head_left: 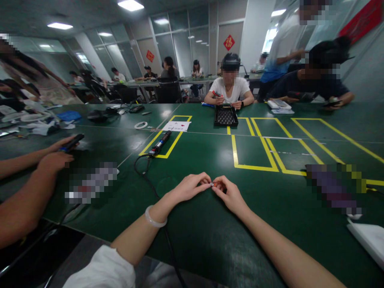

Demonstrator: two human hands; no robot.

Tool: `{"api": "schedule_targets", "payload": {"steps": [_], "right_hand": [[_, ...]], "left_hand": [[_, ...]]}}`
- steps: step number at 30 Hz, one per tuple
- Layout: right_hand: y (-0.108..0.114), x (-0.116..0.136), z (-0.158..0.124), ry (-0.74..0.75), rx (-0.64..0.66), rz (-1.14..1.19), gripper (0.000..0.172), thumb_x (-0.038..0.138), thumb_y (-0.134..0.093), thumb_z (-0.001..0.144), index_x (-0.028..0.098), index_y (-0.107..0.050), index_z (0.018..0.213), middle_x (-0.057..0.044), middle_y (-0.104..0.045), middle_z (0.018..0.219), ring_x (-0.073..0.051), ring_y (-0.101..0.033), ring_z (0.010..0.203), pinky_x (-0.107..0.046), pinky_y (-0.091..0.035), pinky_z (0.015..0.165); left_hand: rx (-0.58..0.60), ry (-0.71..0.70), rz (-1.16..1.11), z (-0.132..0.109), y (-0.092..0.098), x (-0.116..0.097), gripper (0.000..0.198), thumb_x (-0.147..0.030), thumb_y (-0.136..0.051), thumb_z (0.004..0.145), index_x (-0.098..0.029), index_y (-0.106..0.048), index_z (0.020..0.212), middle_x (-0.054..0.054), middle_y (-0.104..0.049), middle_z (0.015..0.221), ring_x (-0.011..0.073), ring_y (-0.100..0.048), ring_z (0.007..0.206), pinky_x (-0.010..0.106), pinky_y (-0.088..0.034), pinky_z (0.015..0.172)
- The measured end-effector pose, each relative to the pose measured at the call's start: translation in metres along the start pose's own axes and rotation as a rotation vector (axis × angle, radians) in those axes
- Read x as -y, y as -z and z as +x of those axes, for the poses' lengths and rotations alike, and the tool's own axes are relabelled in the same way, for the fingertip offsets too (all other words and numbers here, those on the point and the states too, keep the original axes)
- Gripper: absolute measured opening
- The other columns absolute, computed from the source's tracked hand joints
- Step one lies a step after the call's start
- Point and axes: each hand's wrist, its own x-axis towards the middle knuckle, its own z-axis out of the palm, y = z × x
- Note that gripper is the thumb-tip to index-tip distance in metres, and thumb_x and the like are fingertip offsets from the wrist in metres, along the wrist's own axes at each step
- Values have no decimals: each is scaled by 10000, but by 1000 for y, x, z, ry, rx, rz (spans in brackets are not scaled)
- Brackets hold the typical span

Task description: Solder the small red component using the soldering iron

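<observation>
My left hand point(193, 187) and my right hand point(230, 195) meet just above the green table, fingertips almost touching. Both are closed in a pinch on a tiny orange and silver piece point(213, 184). Fingers cover most of it, and its kind is too small to tell. A light bracelet point(155, 218) circles my left wrist. Beyond my left hand lies a black corded electric screwdriver point(160, 145) with a blue band. Its cable point(150, 186) runs toward me, passing under my left forearm.
Yellow tape point(255, 168) marks rectangles on the green table point(204, 156). A paper sheet point(177, 126) lies near the screwdriver. Across, a person holds a red tool over a black tray point(226, 120). At left, another person's hands point(57, 156) hold a dark device. Blurred-out phones lie on both sides.
</observation>
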Motion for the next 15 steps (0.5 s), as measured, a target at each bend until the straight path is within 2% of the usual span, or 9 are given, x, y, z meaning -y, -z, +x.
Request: {"api": "schedule_targets", "payload": {"steps": [3,5,8,11,12,15], "right_hand": [[1,2,0,-18,-5,-8,111,278,-568,875,191,-577,944,-9,-597,790,-137,-546,674,-252,-437,623],[1,3,0,-30,17,-9,119,288,-566,877,193,-583,946,-1,-588,762,-135,-539,656,-246,-428,604],[0,3,0,-41,38,-11,123,294,-572,874,192,-584,941,2,-585,742,-134,-529,640,-242,-417,586],[-1,2,0,-50,44,-14,119,282,-578,870,189,-581,944,4,-581,740,-134,-526,643,-241,-411,586],[-1,3,0,-54,49,-11,116,276,-577,869,188,-580,945,3,-582,744,-134,-527,646,-242,-413,590],[0,4,1,-55,54,6,107,265,-570,871,186,-572,944,-3,-587,765,-133,-529,657,-245,-419,603]], "left_hand": [[-51,26,87,1,14,10,274,-412,-432,948,-209,-584,1051,25,-662,979,160,-626,897,264,-455,809],[-106,67,208,4,31,30,302,-425,-438,935,-212,-579,1095,49,-641,1060,186,-607,965,296,-450,862],[-170,198,455,11,72,77,397,-426,-489,892,-201,-534,1217,95,-550,1260,239,-519,1161,355,-397,987],[-243,492,672,13,123,123,559,-398,-607,801,-151,-481,1286,140,-430,1408,293,-417,1273,390,-333,1046],[-280,593,702,13,138,135,606,-393,-646,764,-131,-479,1284,157,-425,1410,306,-410,1274,390,-334,1040],[-301,687,692,8,173,157,666,-404,-728,667,-75,-524,1209,191,-546,1257,321,-507,1139,389,-401,948]]}}
